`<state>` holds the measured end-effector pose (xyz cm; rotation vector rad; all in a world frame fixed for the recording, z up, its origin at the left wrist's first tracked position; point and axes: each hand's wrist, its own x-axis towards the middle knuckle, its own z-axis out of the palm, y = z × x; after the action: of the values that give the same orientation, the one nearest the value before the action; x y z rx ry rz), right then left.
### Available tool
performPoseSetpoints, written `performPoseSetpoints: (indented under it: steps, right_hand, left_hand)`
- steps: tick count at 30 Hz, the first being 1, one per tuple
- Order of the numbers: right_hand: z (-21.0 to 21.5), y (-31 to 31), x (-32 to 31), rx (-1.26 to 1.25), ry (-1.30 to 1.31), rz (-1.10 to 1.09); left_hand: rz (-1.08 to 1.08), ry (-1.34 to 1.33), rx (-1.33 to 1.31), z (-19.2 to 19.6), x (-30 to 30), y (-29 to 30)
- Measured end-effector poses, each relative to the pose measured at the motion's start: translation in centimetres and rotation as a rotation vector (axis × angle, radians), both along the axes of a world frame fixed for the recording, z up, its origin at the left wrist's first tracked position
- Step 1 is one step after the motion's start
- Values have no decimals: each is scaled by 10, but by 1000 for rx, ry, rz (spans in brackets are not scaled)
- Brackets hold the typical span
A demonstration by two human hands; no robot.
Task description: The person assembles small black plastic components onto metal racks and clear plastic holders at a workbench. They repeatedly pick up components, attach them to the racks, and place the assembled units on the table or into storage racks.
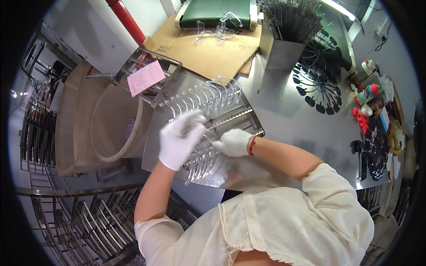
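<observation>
Left hand (181,138), right hand (235,142) half-curled mid-frame; hold unclear. Careless brush might unseat clear curved pieces (218,98) from rack (234,117).

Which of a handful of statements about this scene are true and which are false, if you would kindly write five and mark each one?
1. The left hand and the right hand are white-gloved. True.
2. A red band circles the left wrist. False: it is on the right wrist.
3. Clear curved pieces stand in a row beyond the left hand. True.
4. The pink paper lies under the right hand. False: it lies on a metal rack beyond the left hand.
5. Black pieces with rounded ends fan out on the picture's right side. True.
</observation>
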<state>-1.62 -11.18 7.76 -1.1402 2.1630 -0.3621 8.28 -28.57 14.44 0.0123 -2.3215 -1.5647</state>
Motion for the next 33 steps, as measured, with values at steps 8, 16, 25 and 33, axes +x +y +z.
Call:
performPoseSetpoints:
  steps: [8,16,25,33]
  right_hand:
    - [4,14,12,86,87,16]
    - [-16,0,-187,-604,779,-86]
    - [-50,-84,-436,-479,704,-635]
    - [-48,-123,-444,-362,704,-600]
  left_hand:
    - [-264,-142,-97,-31,-2,8]
    - [-632,-267,-19,-57,-20,9]
    - [-692,-554,360,-82,-32,-16]
    - [-568,-605,495,-75,-25,-4]
